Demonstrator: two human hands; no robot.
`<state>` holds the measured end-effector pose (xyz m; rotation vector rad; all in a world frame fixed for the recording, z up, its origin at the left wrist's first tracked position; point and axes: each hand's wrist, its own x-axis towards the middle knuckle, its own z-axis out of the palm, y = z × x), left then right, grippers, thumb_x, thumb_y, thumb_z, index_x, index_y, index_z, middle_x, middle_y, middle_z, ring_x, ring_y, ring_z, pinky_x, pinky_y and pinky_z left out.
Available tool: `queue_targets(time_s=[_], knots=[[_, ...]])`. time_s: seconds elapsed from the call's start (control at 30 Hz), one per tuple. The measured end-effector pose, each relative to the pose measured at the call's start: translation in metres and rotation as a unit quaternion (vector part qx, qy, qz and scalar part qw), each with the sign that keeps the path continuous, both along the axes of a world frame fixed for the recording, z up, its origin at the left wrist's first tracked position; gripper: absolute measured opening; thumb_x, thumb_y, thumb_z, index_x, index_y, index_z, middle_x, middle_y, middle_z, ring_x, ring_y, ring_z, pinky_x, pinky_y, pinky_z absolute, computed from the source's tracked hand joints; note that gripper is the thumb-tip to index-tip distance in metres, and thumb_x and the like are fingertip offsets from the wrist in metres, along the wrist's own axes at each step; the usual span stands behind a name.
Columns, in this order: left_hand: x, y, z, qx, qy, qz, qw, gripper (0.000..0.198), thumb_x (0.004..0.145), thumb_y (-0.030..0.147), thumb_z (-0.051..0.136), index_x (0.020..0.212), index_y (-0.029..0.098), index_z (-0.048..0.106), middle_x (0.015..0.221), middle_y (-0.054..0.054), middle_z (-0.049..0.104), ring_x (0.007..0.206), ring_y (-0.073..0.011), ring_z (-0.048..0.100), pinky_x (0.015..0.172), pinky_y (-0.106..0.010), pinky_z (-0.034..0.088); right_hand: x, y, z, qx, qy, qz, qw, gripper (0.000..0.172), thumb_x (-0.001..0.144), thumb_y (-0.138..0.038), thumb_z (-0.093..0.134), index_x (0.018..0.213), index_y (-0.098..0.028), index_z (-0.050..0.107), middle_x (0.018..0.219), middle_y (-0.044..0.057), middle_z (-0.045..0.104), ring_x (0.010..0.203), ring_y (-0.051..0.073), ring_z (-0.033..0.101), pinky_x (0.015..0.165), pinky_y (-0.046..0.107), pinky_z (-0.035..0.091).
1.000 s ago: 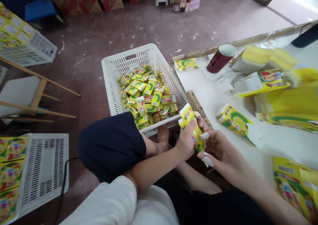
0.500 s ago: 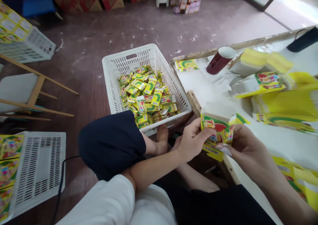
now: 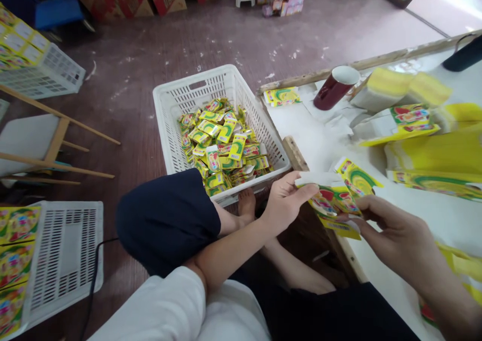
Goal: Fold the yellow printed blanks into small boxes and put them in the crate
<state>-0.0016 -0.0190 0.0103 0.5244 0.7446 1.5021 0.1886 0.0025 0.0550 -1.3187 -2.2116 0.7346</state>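
I hold a small yellow and green printed carton (image 3: 331, 200) between both hands, just over the near left edge of the white table (image 3: 395, 220). My left hand (image 3: 288, 200) pinches its left end, thumb on top. From the right, my right hand (image 3: 391, 228) grips the carton's lower edge. The carton lies nearly flat, its white flap pointing left. Another flat carton (image 3: 357, 175) rests on the table right behind it.
A white plastic crate (image 3: 169, 110) with several folded yellow cartons stands on the floor ahead of my knee. On the table are a dark red mug (image 3: 335, 87), stacks of flat yellow cartons (image 3: 433, 155) and a loose carton (image 3: 281, 96). More crates (image 3: 64, 260) sit at left.
The carton was opened into an upright box shape half a second ago and now lies tilted flatter. Both hands have shifted slightly right and apart along it.
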Motion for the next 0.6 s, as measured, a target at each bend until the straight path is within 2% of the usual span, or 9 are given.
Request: queue_targets(time_s=[0.07, 0.1, 0.17, 0.23, 0.33, 0.4, 0.43, 0.5, 0.6], knots=[[-0.006, 0.002, 0.004, 0.003, 0.032, -0.010, 0.999, 0.037, 0.073, 0.051, 0.084, 0.087, 0.018, 0.073, 0.083, -0.003, 0.074, 0.080, -0.0172, 0.069, 0.081, -0.030, 0.053, 0.004, 0.002, 0.003, 0.083, -0.033, 0.050, 0.995, 0.003, 0.091, -0.025, 0.061, 0.089, -0.025, 0.064, 0.076, 0.000, 0.066, 0.064, 0.016, 0.061, 0.060, 0.026, 0.048], [-0.010, 0.003, 0.006, 0.013, 0.040, -0.015, 0.999, 0.037, 0.074, 0.050, 0.084, 0.090, 0.018, 0.072, 0.087, -0.004, 0.076, 0.084, -0.0184, 0.070, 0.084, -0.031, 0.053, 0.006, 0.003, 0.005, 0.130, -0.054, 0.050, 0.989, 0.006, 0.092, -0.023, 0.059, 0.093, -0.025, 0.065, 0.081, 0.001, 0.067, 0.068, 0.016, 0.063, 0.060, 0.026, 0.048], [-0.020, 0.004, 0.012, 0.046, 0.063, -0.016, 0.997, 0.044, 0.073, 0.046, 0.086, 0.105, 0.021, 0.069, 0.108, -0.008, 0.076, 0.104, -0.0231, 0.071, 0.097, -0.036, 0.051, 0.009, 0.004, 0.011, 0.235, -0.114, 0.031, 0.965, 0.013, 0.094, -0.019, 0.058, 0.102, -0.025, 0.066, 0.088, 0.005, 0.069, 0.074, 0.020, 0.065, 0.062, 0.029, 0.048], [-0.031, 0.004, 0.019, 0.082, 0.132, -0.028, 0.987, 0.061, 0.068, 0.040, 0.090, 0.121, 0.023, 0.064, 0.132, -0.012, 0.069, 0.127, -0.0289, 0.062, 0.112, -0.043, 0.043, 0.011, 0.003, 0.018, 0.315, -0.193, 0.033, 0.929, 0.023, 0.095, -0.013, 0.054, 0.111, -0.025, 0.066, 0.093, 0.008, 0.070, 0.079, 0.024, 0.063, 0.068, 0.035, 0.049], [-0.044, 0.002, 0.025, 0.114, 0.293, -0.110, 0.943, 0.090, 0.055, 0.039, 0.096, 0.134, 0.021, 0.057, 0.148, -0.018, 0.056, 0.142, -0.0383, 0.049, 0.120, -0.050, 0.035, 0.009, -0.003, 0.024, 0.365, -0.248, 0.112, 0.890, 0.034, 0.095, -0.007, 0.047, 0.120, -0.026, 0.062, 0.096, 0.010, 0.069, 0.088, 0.030, 0.061, 0.081, 0.045, 0.048], [-0.044, 0.002, 0.025, 0.125, 0.376, -0.197, 0.897, 0.101, 0.052, 0.043, 0.097, 0.139, 0.018, 0.052, 0.144, -0.020, 0.058, 0.137, -0.0424, 0.053, 0.115, -0.054, 0.040, 0.004, -0.006, 0.023, 0.382, -0.220, 0.177, 0.880, 0.036, 0.095, -0.008, 0.050, 0.124, -0.027, 0.061, 0.099, 0.009, 0.068, 0.095, 0.030, 0.061, 0.094, 0.047, 0.048], [-0.042, 0.001, 0.023, 0.124, 0.404, -0.228, 0.877, 0.101, 0.055, 0.045, 0.094, 0.140, 0.016, 0.050, 0.138, -0.020, 0.061, 0.131, -0.0423, 0.058, 0.111, -0.055, 0.044, 0.000, -0.006, 0.022, 0.397, -0.196, 0.194, 0.875, 0.038, 0.095, -0.010, 0.054, 0.126, -0.029, 0.061, 0.102, 0.008, 0.067, 0.098, 0.028, 0.061, 0.102, 0.047, 0.046], [-0.036, 0.001, 0.018, 0.112, 0.443, -0.245, 0.855, 0.092, 0.065, 0.046, 0.086, 0.141, 0.014, 0.047, 0.127, -0.017, 0.067, 0.118, -0.0386, 0.066, 0.101, -0.052, 0.051, -0.005, -0.006, 0.018, 0.403, -0.143, 0.157, 0.890, 0.052, 0.090, -0.018, 0.067, 0.139, -0.033, 0.057, 0.116, 0.009, 0.064, 0.111, 0.030, 0.061, 0.114, 0.051, 0.041], [-0.026, 0.001, 0.009, 0.124, 0.481, -0.182, 0.849, 0.083, 0.073, 0.043, 0.077, 0.143, 0.015, 0.041, 0.132, -0.016, 0.064, 0.118, -0.0338, 0.065, 0.101, -0.048, 0.052, -0.008, -0.003, 0.012, 0.304, -0.028, 0.007, 0.952, 0.092, 0.083, -0.043, 0.076, 0.161, -0.032, 0.028, 0.148, 0.016, 0.048, 0.138, 0.041, 0.047, 0.113, 0.062, 0.041]])
